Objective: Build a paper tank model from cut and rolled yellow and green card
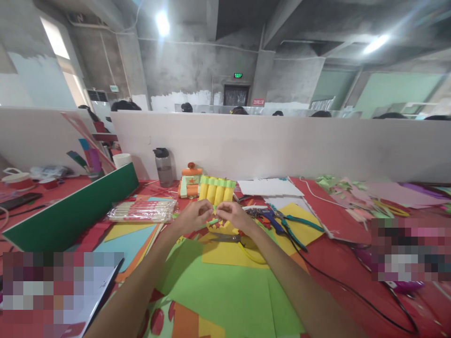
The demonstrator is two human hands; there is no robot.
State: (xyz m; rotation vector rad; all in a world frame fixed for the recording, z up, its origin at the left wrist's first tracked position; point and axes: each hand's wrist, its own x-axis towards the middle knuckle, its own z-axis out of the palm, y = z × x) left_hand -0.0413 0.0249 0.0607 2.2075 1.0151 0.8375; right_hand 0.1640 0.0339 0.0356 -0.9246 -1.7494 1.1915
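Two pinches: the fingers of your left hand [193, 217] and right hand [235, 217] curl nearly tip to tip; whether they grip a scrap (too small to tell) is unclear. Best kept light, wrists steady. Just beyond stand the yellow rolls [216, 192]; avoid knocking them. Beneath lie small cut pieces [213, 221]; nearer you, scissors [227, 238]. Mind the blades above the red tabletop [327, 267].

A white partition [282, 148] runs behind the red desk [341, 258]. Beyond rise patchily painted concrete walls [193, 68], where a green exit sign [238, 75] glows above a dark doorway [236, 96].
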